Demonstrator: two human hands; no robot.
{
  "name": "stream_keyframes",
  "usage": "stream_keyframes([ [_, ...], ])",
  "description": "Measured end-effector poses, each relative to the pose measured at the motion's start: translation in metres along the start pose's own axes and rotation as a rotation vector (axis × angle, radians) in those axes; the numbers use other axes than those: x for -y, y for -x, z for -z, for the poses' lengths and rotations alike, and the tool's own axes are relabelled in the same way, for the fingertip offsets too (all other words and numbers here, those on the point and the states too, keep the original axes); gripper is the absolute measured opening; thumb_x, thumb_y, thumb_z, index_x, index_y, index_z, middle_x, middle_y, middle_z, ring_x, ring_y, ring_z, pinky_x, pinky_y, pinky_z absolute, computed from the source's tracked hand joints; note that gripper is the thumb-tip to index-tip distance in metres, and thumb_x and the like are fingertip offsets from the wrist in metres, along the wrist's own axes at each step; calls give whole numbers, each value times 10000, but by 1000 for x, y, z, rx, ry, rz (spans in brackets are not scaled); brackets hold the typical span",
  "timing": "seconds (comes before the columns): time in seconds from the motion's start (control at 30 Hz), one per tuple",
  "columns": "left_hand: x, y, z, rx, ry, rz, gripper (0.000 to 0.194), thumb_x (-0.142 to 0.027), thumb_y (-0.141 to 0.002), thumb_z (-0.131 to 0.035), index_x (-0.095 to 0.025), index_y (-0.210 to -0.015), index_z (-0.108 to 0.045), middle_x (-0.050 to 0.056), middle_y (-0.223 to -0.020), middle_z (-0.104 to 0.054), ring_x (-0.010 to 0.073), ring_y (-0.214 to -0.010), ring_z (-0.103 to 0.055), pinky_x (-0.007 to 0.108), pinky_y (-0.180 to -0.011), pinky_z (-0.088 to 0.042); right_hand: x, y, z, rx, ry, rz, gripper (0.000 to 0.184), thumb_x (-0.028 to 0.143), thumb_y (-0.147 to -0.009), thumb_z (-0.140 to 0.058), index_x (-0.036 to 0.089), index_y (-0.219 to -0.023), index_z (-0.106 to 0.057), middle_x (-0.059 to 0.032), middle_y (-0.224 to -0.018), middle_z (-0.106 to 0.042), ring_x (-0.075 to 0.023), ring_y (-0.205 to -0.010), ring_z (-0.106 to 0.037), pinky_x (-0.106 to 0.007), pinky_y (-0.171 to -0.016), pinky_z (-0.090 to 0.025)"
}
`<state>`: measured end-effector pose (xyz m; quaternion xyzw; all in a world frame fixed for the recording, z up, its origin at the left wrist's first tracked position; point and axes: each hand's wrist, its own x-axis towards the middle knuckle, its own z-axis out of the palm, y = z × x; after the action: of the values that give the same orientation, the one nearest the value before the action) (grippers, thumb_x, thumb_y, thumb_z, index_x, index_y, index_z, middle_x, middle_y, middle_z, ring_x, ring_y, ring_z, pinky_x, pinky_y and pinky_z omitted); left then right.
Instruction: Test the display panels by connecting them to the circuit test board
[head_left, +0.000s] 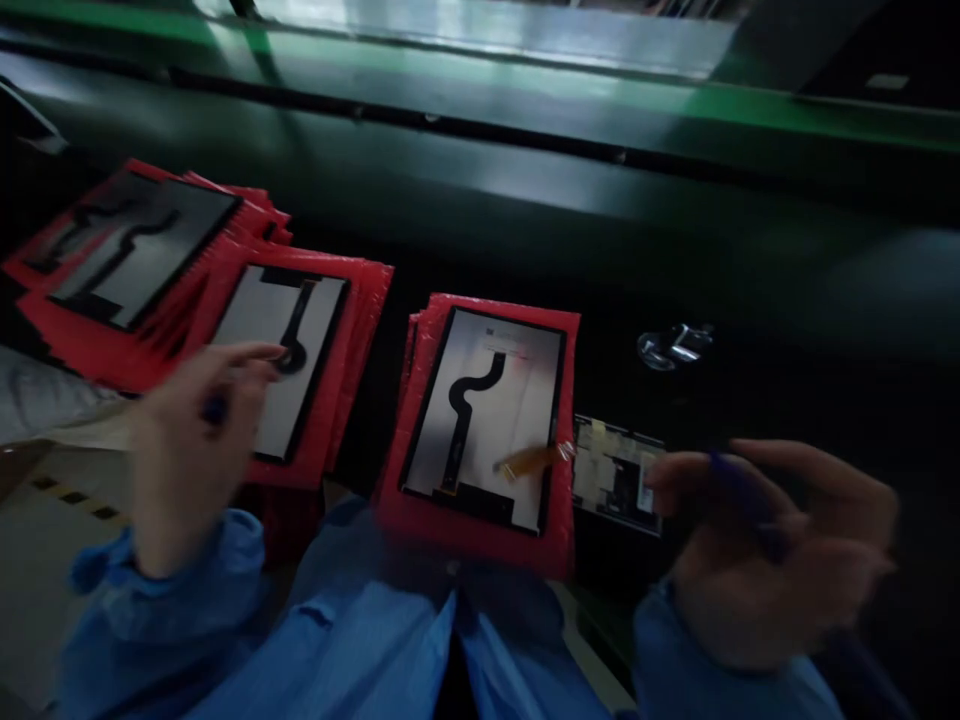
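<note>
My left hand (195, 440) hovers at a display panel (311, 355), its forefinger and thumb close together over the black flex cable (292, 357). Whether they grip the cable is unclear. Something dark blue shows among its curled fingers. At the right, my right hand (780, 550) is blurred, fingers bent and apart, beside a small circuit board (619, 475). A dark purple thing (750, 500) lies across its fingers, too smeared to name. Between the hands, another display panel (510, 400) rests on a red sleeve stack (559, 555), an amber flex strip (529, 462) over its right edge.
Further left, more panels (165, 240) lie on fanned red sleeves (112, 350). A crumpled shiny clear piece (675, 346) sits on the dark surface at the right. A green-edged ledge with a black rail (480, 125) runs along the back.
</note>
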<state>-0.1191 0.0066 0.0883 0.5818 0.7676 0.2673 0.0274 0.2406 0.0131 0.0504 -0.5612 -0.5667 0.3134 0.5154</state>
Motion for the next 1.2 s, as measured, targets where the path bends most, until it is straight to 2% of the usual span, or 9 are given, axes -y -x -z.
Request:
stream_keyframes([
  [0.03, -18, 5, -15, 125, 68, -136, 313, -425, -991, -466, -233, -1092, -691, 24, -993, -733, 209, -805, -678, 337, -679, -506, 5, 7, -12, -84, -64, 29, 279, 573, -975, -476, 320, -1049, -568, -28, -775, -666, -201, -566, -608, -339, -456, -442],
  [0.1, -51, 4, -51, 385, 96, -375, 315, -350, -1019, -414, -216, -1127, -677, 50, -1138, -707, 209, -936, -694, 319, -749, -521, 8, 18, -41, 144, -69, -91, 206, 464, -952, -588, 275, -870, -595, 0, -683, -619, -152, -511, -550, -292, -446, -406],
  [0.17, -77, -6, -86, 607, -8, -535, 333, -324, -1031, -398, -174, -1206, -638, 88, -1204, -658, 202, -866, -698, 308, -674, -501, 2, 23, -68, 316, -77, -198, 296, 446, -941, -606, 244, -739, -528, 31, -580, -523, -123, -471, -477, -271, -451, -368],
  [0.23, -94, -21, -113, 635, -125, -593, 340, -268, -1023, -417, -128, -1283, -586, 139, -1260, -609, 214, -871, -695, 300, -644, -477, -7, 26, -87, 376, -84, -255, 315, 450, -924, -618, 242, -741, -468, 49, -565, -498, -112, -470, -442, -263, -463, -342],
  [0.33, -104, -38, -137, 531, -146, -567, 376, -247, -1027, -402, -82, -1342, -523, 195, -1321, -561, 235, -924, -689, 302, -653, -467, -18, 30, -99, 384, -18, -241, 326, 420, -895, -638, 245, -727, -420, 55, -566, -486, -111, -492, -427, -259, -488, -336],
  [0.67, -98, -38, -154, 441, -31, -625, 413, -294, -1059, -291, -85, -1070, -647, 142, -1111, -668, 211, -837, -674, 303, -596, -377, -11, 32, -102, 431, 227, -69, 324, 255, -887, -558, 233, -626, -367, 64, -523, -382, -85, -452, -375, -237, -478, -316],
  [0.93, -99, -37, -159, 388, -34, -665, 355, -259, -1038, -339, -96, -1172, -624, 150, -1216, -647, 196, -794, -663, 302, -562, -352, -19, 34, -103, 301, 136, 10, 335, 184, -845, -588, 218, -610, -351, 89, -518, -373, -54, -432, -358, -192, -441, -287],
  [1.07, -101, -37, -161, 384, -34, -678, 365, -252, -1034, -334, -79, -1154, -632, 172, -1227, -641, 196, -781, -658, 311, -568, -356, -21, 26, -84, 141, -65, 31, 315, 292, -836, -728, 227, -662, -474, 65, -576, -522, -91, -481, -487, -217, -468, -395],
  [1.2, -98, -40, -159, 413, 47, -703, 442, -313, -1041, -315, -80, -961, -683, 160, -1115, -673, 184, -719, -631, 318, -572, -348, -34, 4, -48, -7, 44, 72, 133, 372, -912, -677, 243, -898, -647, 2, -769, -674, -132, -551, -556, -263, -495, -426],
])
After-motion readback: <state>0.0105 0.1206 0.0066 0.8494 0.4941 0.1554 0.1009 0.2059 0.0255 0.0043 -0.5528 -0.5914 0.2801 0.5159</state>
